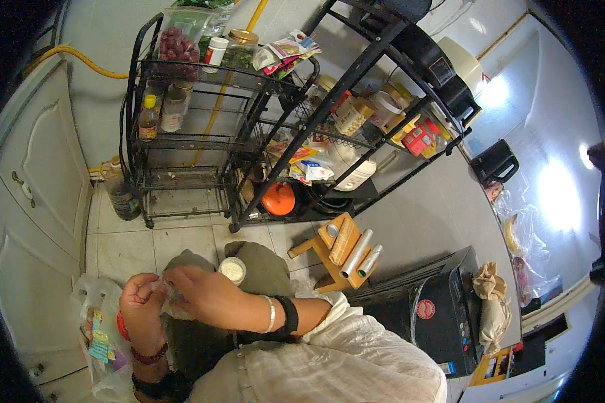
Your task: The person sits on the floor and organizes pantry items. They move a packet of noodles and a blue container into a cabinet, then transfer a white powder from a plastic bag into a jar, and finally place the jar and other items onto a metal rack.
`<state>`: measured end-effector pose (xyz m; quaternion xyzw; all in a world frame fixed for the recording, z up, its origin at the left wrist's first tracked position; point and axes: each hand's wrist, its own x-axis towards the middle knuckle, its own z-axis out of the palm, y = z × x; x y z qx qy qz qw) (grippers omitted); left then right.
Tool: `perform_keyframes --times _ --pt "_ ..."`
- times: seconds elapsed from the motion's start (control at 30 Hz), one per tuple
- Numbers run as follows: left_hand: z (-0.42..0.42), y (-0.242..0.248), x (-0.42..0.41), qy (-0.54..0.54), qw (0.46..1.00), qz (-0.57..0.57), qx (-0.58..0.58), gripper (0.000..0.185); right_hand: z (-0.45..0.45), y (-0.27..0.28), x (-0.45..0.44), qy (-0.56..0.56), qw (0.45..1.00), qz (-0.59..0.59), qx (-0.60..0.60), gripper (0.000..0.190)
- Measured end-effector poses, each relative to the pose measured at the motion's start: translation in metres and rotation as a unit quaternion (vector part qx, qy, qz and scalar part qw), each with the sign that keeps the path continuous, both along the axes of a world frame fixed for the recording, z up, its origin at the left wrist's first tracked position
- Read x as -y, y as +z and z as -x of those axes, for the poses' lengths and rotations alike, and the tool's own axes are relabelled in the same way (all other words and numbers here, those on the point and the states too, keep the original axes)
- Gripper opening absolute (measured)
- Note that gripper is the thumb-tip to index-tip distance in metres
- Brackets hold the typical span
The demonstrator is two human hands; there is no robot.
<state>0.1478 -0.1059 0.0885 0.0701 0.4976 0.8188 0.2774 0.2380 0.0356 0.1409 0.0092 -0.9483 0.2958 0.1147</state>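
Before my lap, my left hand (143,302) and my right hand (194,292) meet, fingers bent around a clear, thin plastic piece (174,305), probably a bag; its shape is mostly hidden by the hands. Just right of my right hand, between my knees, stands an open round tub (232,270) with white contents. Below and left of my left hand, a translucent plastic bag (98,342) holds colourful packets. Something red and round (123,325) shows behind my left wrist.
A small wooden stool (340,252) at the right carries several foil and paper rolls. Black wire shelves (181,141) with jars and bottles stand ahead, an orange pot (279,198) low on them. White cabinet doors (35,201) rise at the left. A black appliance (441,317) stands right.
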Motion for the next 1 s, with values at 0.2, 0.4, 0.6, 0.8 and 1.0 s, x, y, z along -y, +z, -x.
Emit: perform_keyframes --times 0.2,0.4,0.6,0.8,1.0 --pt "-0.007 0.016 0.006 -0.024 0.927 0.206 -0.313 0.012 0.002 -0.004 -0.006 0.021 0.997 0.039 0.063 0.018" --pt "-0.012 0.026 0.013 -0.110 0.926 0.123 -0.338 0.016 -0.011 0.018 -0.002 0.055 0.983 0.172 -0.038 0.009" --pt "-0.022 0.028 0.016 -0.127 0.944 0.026 -0.302 0.016 -0.016 0.029 -0.009 0.008 0.906 0.421 -0.034 0.017" --pt "-0.017 0.041 0.014 -0.222 0.925 -0.030 -0.307 0.023 -0.031 0.035 -0.025 0.059 0.744 0.666 -0.012 0.016" --pt "-0.023 0.054 0.012 -0.214 0.907 0.063 -0.357 0.019 -0.047 0.040 -0.036 0.057 0.709 0.701 -0.050 0.014"
